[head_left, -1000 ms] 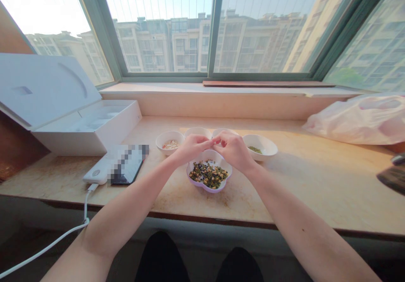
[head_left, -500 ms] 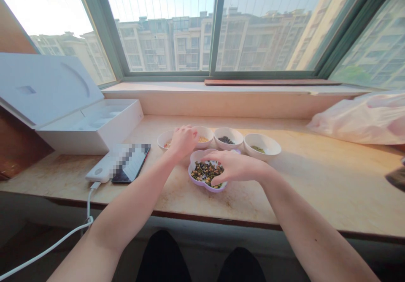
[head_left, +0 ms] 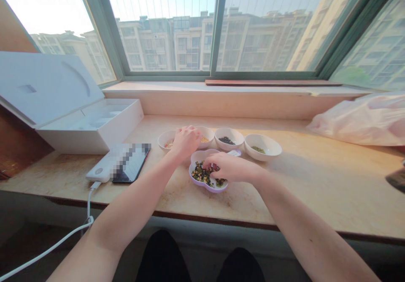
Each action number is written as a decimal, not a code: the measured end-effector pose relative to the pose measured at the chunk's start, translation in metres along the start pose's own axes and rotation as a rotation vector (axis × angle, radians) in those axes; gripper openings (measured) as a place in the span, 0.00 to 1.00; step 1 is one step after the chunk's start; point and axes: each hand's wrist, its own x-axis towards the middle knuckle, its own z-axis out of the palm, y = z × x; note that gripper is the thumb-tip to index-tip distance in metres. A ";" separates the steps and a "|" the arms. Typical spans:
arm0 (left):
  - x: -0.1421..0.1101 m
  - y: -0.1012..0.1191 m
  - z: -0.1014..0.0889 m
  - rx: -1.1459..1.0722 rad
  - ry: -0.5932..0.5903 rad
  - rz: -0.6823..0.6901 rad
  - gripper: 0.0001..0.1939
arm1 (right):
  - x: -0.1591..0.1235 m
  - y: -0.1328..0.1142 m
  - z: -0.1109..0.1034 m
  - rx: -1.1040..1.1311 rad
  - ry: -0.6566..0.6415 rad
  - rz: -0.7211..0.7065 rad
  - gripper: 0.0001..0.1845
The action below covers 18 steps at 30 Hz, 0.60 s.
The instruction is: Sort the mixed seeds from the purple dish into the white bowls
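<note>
The right hand (head_left: 229, 167) is pinching its grip into the mixed beans (head_left: 201, 173) in the lilac dish (head_left: 198, 183), while the left hand (head_left: 186, 142) is curling over a bowl (head_left: 163, 139), its grip hidden.

Left arm (head_left: 126, 216) and right arm (head_left: 303, 218) are bare, with black pants (head_left: 162, 258) far below the hands.
The left hand (head_left: 186, 142) and right hand (head_left: 229, 168) sit at the ends of the long, smooth arms, and the fingers look slim. The arms get wider toward the bottom corners of the view. Under the hands, the plain pants make two round knee bumps side by side.
</note>
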 end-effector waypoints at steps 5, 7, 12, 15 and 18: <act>-0.001 0.001 0.000 -0.034 0.016 -0.018 0.18 | 0.001 -0.002 0.000 0.064 -0.020 0.020 0.12; -0.001 0.001 0.000 -0.038 0.017 -0.018 0.17 | 0.000 -0.003 0.000 0.095 0.000 0.002 0.13; -0.001 0.002 -0.001 -0.062 0.010 -0.033 0.16 | -0.001 0.000 0.000 0.160 0.017 -0.004 0.14; -0.002 0.002 -0.001 -0.074 0.012 -0.032 0.16 | -0.001 0.000 -0.004 0.118 -0.021 0.008 0.15; -0.002 0.002 -0.001 -0.081 0.012 -0.033 0.16 | -0.001 -0.001 -0.007 0.102 -0.045 0.015 0.16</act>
